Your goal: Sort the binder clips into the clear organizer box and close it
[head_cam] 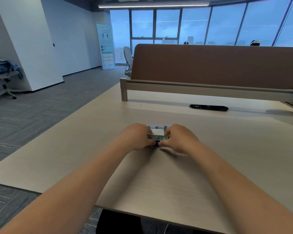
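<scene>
The clear organizer box [158,134] lies on the beige desk [210,149], with a white label on top and greenish contents showing through its front wall. My left hand [135,136] grips the box's left end, fingers curled over the top. My right hand [180,137] grips its right end the same way. Both thumbs meet at a small dark blue part [156,144] on the box's near edge; I cannot tell whether it is a latch or a clip. No loose binder clips show on the desk.
A brown divider panel [216,65] runs along the back of the desk. A black cable slot [208,107] sits in front of it. Office chairs [2,78] stand on the carpet at left. The desk's near edge runs just below my forearms.
</scene>
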Demonstrator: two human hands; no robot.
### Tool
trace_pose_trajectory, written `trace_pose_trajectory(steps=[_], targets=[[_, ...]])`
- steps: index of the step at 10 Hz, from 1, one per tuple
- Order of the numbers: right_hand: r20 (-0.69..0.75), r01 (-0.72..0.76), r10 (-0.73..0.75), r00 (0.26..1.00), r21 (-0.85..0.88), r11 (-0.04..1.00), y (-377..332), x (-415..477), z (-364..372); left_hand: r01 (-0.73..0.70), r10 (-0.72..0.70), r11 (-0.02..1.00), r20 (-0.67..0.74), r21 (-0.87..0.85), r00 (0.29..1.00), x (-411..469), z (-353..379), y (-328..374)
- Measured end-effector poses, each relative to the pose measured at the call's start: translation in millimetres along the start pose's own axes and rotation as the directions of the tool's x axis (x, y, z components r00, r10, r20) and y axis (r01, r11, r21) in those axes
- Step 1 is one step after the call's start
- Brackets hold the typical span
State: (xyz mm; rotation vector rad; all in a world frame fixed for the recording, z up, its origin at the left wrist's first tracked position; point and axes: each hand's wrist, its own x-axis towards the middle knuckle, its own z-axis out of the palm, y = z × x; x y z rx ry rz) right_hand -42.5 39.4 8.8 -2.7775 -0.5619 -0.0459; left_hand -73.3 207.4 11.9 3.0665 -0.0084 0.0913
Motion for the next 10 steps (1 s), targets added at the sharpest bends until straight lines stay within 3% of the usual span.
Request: trace_pose_trajectory(steps=[2, 5, 7, 9, 10], targets=[[-0.162, 0.001, -0.016, 0.987, -0.089, 0.996, -3, 3, 18, -0.019, 0.021, 0.999, -0.053, 0.036, 0.998, 2, 7, 2], [-0.223, 0.048, -0.09, 0.971, -0.187, 0.981, -5, 3, 24, 0.007, -0.001, 0.998, -0.106, 0.057, 0.994, 4, 21, 2], [-0.112, -0.034, 0.028, 0.993, -0.057, 0.998, -8, 8, 11, 0.069, -0.085, 0.985, -0.096, -0.161, 0.992, 5, 13, -1], [0.023, -0.095, 0.095, 0.995, -0.012, 0.995, -17, 11, 2, 0.076, -0.08, 0.99, -0.032, -0.123, 0.996, 6, 10, 5], [-0.045, -0.078, 0.075, 0.996, -0.066, 0.995, -18, 5, -4, 0.062, -0.064, 0.995, -0.017, -0.081, 0.998, 2, 6, 10]])
